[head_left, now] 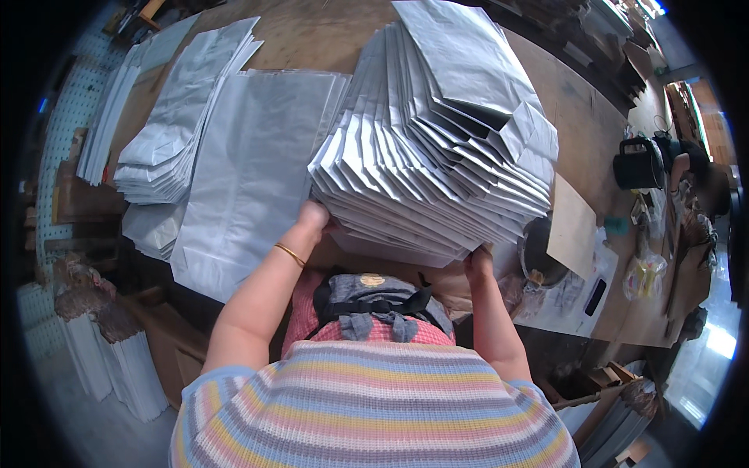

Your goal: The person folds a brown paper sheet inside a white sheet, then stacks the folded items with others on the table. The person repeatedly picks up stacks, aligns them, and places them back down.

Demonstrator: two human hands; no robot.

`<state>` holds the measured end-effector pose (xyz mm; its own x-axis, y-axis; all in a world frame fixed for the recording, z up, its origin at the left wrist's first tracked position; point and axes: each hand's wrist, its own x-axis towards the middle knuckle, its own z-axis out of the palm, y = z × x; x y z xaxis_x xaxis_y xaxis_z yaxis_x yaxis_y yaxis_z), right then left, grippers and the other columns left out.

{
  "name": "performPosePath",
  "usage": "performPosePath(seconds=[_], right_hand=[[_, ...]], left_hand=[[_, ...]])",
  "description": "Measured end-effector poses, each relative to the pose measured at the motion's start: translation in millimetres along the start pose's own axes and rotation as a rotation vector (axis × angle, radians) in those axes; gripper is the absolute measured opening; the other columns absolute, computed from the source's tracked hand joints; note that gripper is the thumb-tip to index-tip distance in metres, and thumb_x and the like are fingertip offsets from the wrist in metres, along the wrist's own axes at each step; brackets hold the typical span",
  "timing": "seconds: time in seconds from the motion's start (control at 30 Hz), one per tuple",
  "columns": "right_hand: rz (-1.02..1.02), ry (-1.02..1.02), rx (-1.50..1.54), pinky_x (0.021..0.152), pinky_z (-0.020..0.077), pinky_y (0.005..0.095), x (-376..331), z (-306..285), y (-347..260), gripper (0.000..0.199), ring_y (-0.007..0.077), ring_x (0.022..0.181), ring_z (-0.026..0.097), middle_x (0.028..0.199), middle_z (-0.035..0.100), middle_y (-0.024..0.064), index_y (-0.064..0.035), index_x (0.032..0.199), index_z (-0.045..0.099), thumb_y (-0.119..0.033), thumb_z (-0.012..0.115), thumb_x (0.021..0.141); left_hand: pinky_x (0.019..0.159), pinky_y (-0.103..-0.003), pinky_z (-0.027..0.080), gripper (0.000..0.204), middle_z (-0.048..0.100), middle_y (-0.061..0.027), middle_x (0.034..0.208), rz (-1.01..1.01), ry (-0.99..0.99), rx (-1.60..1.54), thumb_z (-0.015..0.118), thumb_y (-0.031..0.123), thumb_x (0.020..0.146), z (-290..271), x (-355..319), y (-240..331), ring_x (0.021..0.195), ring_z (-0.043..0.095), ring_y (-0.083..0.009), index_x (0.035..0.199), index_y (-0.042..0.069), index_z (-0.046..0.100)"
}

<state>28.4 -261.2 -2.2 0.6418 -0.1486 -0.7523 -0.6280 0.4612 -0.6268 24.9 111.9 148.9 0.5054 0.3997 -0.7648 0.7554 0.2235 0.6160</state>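
Note:
A thick, fanned stack of white paper bags (413, 168) stands in front of me, their folded bottoms facing my body. My left hand (314, 215) grips the lower left edge of this stack, its fingers mostly hidden beneath. At the lower right corner, my right hand (479, 259) holds the same stack, with the fingers partly tucked under it. On top, one bag (468, 54) lies askew, its bottom flap partly opened. To the left of the stack, a flat pile of white paper bags (250, 148) lies close to my left forearm.
Further left is another bag stack (183, 109) on the wooden table (312, 31). At right are a cardboard sheet (572, 226), a dark round container (540, 253) and a phone-like dark object (595, 297). Bundled bags (117, 359) stand lower left. Another person (686, 160) bends at far right.

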Motion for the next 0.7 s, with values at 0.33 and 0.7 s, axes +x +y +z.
performPosePath(seconds=[0.33, 0.7], right_hand=[[-0.536, -0.455, -1.279, 0.081, 0.0416, 0.0375, -78.2, 23.0, 22.3, 0.039, 0.0261, 0.099, 0.049, 0.108, 0.05, 0.0204, -0.0023, 0.112, 0.051, -0.014, 0.056, 0.076], [-1.358, -0.556, -1.872, 0.099, 0.0304, 0.045, -48.9, 90.9, 9.6, 0.039, 0.0346, 0.119, 0.039, 0.129, 0.042, 0.0187, -0.01, 0.121, 0.049, -0.018, 0.049, 0.082]], left_hand=[[0.044, -0.032, 0.045, 0.021, 0.06, -0.0097, 0.076, 0.168, -0.015, -0.18, 0.038, 0.009, 0.085, 27.1, -11.6, 72.0, 0.055, 0.056, -0.0175, 0.091, -0.001, 0.056], [0.047, -0.03, 0.045, 0.016, 0.057, -0.0064, 0.068, 0.266, -0.2, -0.256, 0.04, 0.007, 0.084, 33.1, 4.4, 105.2, 0.054, 0.054, -0.0155, 0.086, 0.002, 0.055]])
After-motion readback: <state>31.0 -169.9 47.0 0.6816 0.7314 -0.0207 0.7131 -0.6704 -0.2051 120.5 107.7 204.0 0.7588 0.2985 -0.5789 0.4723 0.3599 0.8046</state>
